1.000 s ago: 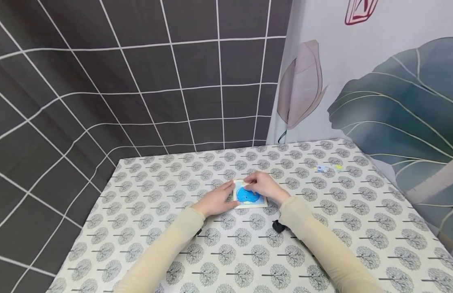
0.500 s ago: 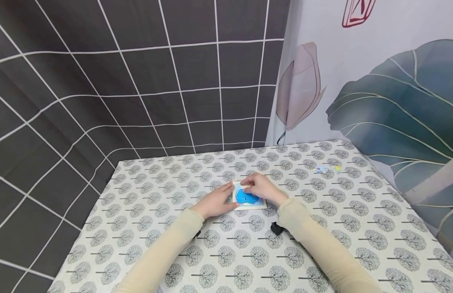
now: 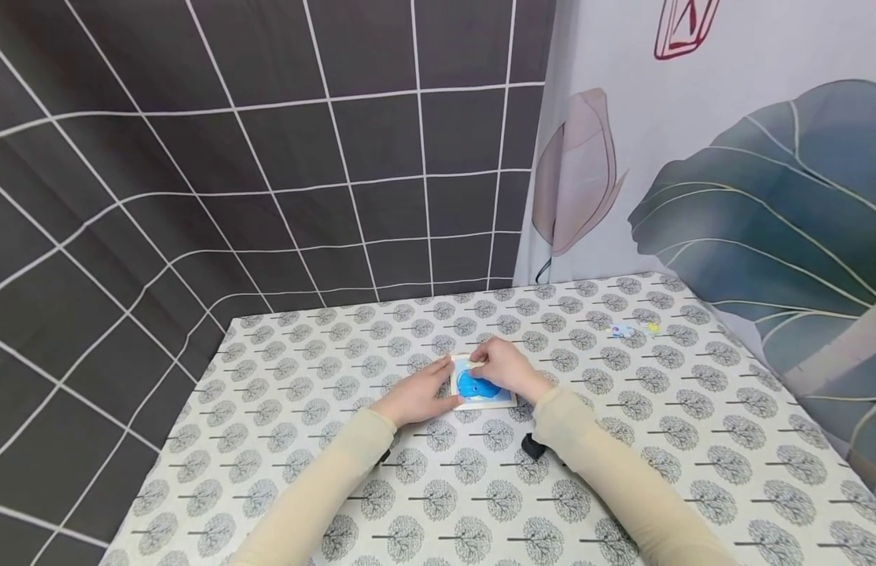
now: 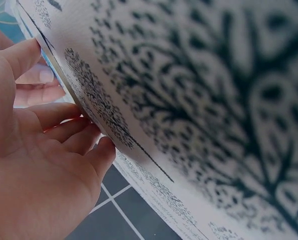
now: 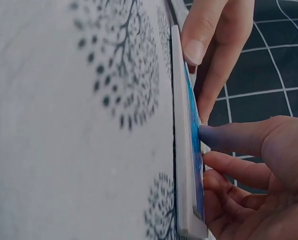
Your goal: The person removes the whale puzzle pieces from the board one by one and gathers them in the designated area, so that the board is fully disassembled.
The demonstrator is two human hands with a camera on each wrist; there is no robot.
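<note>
Head view: left hand point(image 3: 413, 397) and right hand point(image 3: 507, 367) stay at the framed board point(image 3: 491, 406); barely a shift this last second.

Board lies on the table point(image 3: 438, 440), between them. Left grip spread along its left edge. Right thumb touches the blue shape point(image 3: 478, 386); whether that grip pinches anything, cannot tell. Loose pieces point(image 3: 620, 330) unmoved; work appears at the same stage.

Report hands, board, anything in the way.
Left hand on framed board's left edge. Right hand touching its blue picture. Board flat on tablecloth. Loose pieces farther right, out of the way.
</note>
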